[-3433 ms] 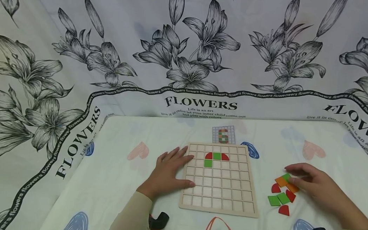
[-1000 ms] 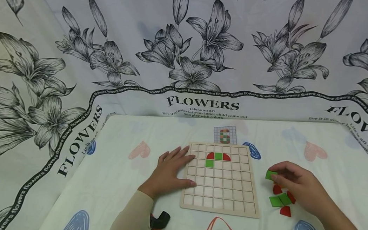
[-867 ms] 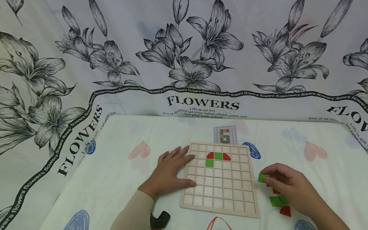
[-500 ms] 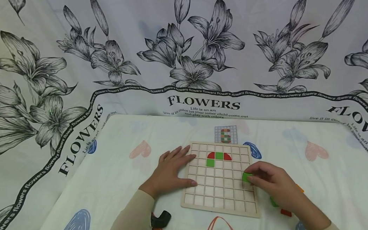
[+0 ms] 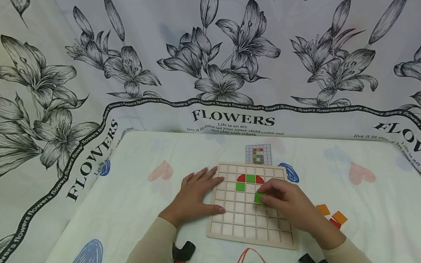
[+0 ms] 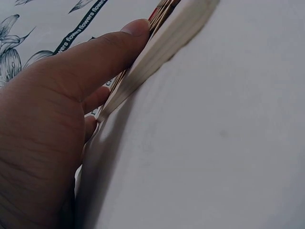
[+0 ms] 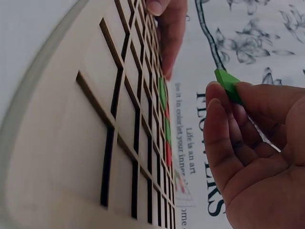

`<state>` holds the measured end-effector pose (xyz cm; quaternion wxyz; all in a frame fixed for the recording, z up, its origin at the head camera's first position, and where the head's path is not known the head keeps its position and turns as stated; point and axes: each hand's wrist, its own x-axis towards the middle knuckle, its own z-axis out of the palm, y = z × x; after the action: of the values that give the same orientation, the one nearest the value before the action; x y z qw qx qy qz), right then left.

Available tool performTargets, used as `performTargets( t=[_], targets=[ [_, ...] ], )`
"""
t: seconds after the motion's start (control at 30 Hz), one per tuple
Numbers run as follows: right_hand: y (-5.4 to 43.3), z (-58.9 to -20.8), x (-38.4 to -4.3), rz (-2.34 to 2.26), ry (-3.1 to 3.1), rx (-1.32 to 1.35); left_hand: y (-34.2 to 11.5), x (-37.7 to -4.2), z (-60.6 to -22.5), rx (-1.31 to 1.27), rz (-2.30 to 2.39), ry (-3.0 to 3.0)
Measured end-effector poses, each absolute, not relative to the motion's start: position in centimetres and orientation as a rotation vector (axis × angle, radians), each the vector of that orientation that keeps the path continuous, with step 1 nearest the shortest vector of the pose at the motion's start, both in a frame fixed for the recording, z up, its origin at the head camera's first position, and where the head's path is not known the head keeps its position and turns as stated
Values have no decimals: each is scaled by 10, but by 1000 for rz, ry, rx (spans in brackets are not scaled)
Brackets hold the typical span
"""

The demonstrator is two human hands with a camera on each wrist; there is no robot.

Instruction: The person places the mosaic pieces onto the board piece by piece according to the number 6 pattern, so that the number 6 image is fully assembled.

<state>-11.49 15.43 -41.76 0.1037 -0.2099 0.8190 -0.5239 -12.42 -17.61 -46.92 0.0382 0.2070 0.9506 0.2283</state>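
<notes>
A wooden grid board (image 5: pixel 242 230) lies on the bed-like white surface, divided into small square cells. Red quarter-round tiles (image 5: pixel 242 177) flank a green square tile (image 5: pixel 250 178) near its top, with another green square tile (image 5: pixel 241 186) below the left one. Over the board's middle right, my right hand (image 5: pixel 289 200) pinches a green square tile (image 5: pixel 258 198) between thumb and fingers; the right wrist view shows it held above the board. My left hand (image 5: pixel 192 194) rests on the board's left edge, fingers spread and thumb on the rim (image 6: pixel 138 71).
A small printed pattern card (image 5: pixel 258 153) lies just beyond the board. Orange square tiles (image 5: pixel 340 217) and a red tile (image 5: pixel 335 223) lie to the right, partly behind my right forearm. A flower-printed cloth (image 5: pixel 221 68) hangs at the back.
My right hand picked the green square tile from the loose pile on the right and carried it left over the board. The left hand stays on the board's edge.
</notes>
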Motion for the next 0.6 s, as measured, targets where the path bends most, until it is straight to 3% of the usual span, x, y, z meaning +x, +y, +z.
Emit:
performTargets(
  t=[0.6],
  targets=[
    [109, -430, -132, -1411, 2492, -667, -180, -125, -470, 679, 742, 2906]
  ],
)
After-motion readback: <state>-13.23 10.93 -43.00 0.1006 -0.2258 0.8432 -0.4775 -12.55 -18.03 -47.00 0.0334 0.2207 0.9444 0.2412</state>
